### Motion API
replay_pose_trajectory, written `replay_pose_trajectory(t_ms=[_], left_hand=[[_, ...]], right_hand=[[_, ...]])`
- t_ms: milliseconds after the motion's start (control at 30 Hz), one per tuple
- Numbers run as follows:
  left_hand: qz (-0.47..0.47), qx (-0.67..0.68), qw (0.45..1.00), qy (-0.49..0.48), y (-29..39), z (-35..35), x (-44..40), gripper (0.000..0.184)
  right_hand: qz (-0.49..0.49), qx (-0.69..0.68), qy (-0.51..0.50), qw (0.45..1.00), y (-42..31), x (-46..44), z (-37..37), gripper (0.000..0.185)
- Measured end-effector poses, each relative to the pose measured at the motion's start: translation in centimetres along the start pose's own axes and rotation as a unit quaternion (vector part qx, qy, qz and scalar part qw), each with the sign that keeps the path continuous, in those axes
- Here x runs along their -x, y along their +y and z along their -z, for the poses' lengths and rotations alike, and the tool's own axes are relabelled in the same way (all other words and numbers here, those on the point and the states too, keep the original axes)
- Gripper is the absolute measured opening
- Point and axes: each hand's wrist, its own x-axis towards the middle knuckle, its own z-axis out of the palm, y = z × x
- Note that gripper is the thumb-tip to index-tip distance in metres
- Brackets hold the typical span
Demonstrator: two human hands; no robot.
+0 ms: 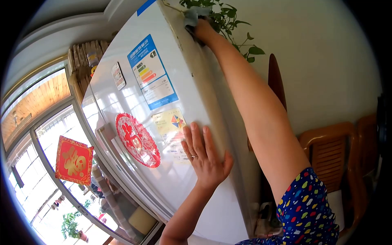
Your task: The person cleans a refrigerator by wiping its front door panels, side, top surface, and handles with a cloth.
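Note:
My left hand (pixel 207 157) lies flat on the front of a white refrigerator (pixel 208 210), fingers apart, thumb near the door's right edge and a ring on one finger. Its fingertips touch a pale yellow paper label (pixel 169 126). High up, my right hand (pixel 204 32) grips a grey cloth (pixel 195 16) against the upper side of the refrigerator. The cloth partly covers those fingers. Leaves of a trailing green plant (pixel 228 20) hang right beside that hand.
The door carries a blue-and-white energy label (pixel 153 73), a round red paper decoration (pixel 138 141) and a small phone-shaped magnet (pixel 118 76). Wooden chairs (pixel 330 151) stand at right. A glass sliding door (pixel 61 122) with a red diamond decoration (pixel 74 160) is at left.

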Motion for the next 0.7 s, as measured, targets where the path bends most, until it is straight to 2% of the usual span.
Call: replay_pose_trajectory(t_ms=[33,67,167,233,267,367,400,500,567,600,633,700], left_hand=[[0.000,0.000,1.000,0.002,0.0,0.0,0.0,0.085],[-0.001,0.000,1.000,0.003,0.1,0.0,0.0,0.085],[-0.007,-0.008,1.000,0.011,0.1,-0.1,0.0,0.085],[-0.004,-0.009,1.000,0.012,0.2,-0.2,0.0,0.085],[-0.002,-0.014,1.000,0.015,0.2,-0.2,0.0,0.085],[-0.002,-0.021,1.000,0.020,0.2,-0.4,0.0,0.085],[-0.002,-0.018,1.000,0.018,0.3,-0.3,0.1,0.085],[0.003,-0.008,1.000,0.012,0.1,-0.3,0.0,0.084],[0.005,-0.009,1.000,0.011,0.1,-0.4,0.2,0.083],[0.008,-0.011,1.000,0.007,0.0,-0.3,0.2,0.083],[0.005,-0.004,1.000,0.012,-0.2,-0.4,0.3,0.081],[0.009,0.004,1.000,0.011,-0.7,-0.4,0.3,0.078]], right_hand=[[-0.001,-0.002,-0.005,1.000,-0.8,1.6,0.9,0.035],[-0.056,-0.095,0.013,0.994,-2.6,4.1,2.4,0.035],[-0.027,-0.139,0.062,0.988,-2.1,8.9,1.7,0.035],[0.043,-0.125,0.072,0.989,2.4,14.2,-2.4,0.042],[0.066,-0.137,0.088,0.984,2.3,16.4,-2.9,0.045],[0.127,-0.109,0.144,0.975,-5.7,23.0,2.0,0.049],[0.092,-0.191,0.130,0.969,-7.2,24.0,3.4,0.051],[0.122,-0.242,0.153,0.950,-9.4,20.8,4.6,0.041],[0.108,-0.229,0.001,0.967,-13.2,15.9,10.0,0.039],[0.040,-0.168,-0.044,0.984,-15.0,14.2,10.9,0.049],[0.085,-0.144,0.150,0.974,-14.9,12.8,8.1,0.069],[0.068,-0.103,0.217,0.968,-14.8,12.4,5.3,0.085]])
